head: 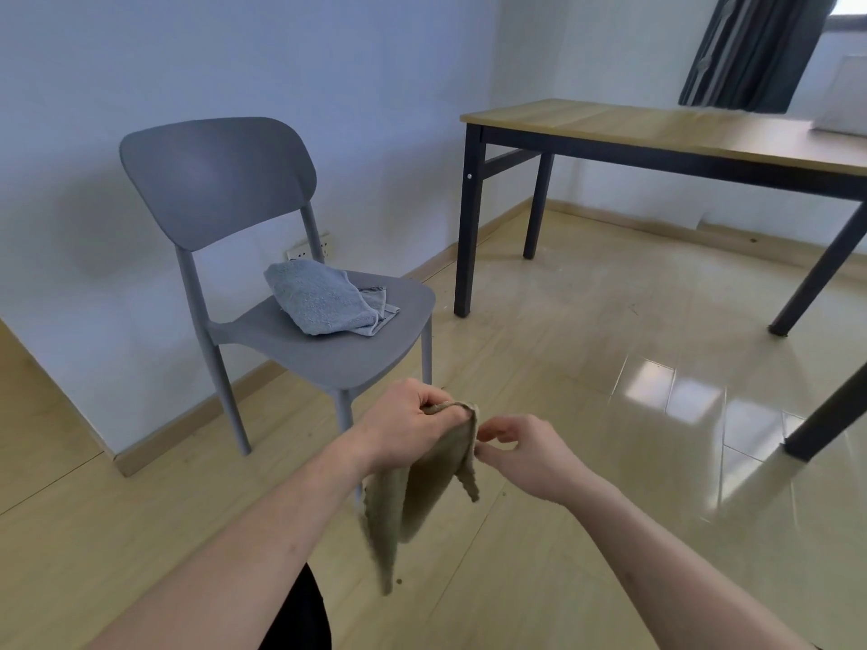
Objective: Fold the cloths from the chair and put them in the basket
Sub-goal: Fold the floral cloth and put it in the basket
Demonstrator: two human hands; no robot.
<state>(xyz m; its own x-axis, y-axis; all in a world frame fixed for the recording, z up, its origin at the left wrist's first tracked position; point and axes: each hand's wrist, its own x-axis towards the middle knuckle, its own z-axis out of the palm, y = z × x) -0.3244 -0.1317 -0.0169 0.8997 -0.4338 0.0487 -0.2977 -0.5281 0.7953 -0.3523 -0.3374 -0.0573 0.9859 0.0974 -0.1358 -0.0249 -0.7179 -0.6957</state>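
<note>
A towel (328,300) lies on the chair (281,293) seat. The table (657,129) stands right of the chair, both against the wall (375,63).

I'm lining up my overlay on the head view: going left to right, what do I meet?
Grey chair with the blue cloth on its seat → left hand gripping the olive cloth → right hand pinching at that cloth's edge → wooden table → dark curtain.

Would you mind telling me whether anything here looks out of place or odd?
Nothing looks damaged or spilled. The blue towel lies crumpled on the chair, unfolded, and no basket is in view.
</note>
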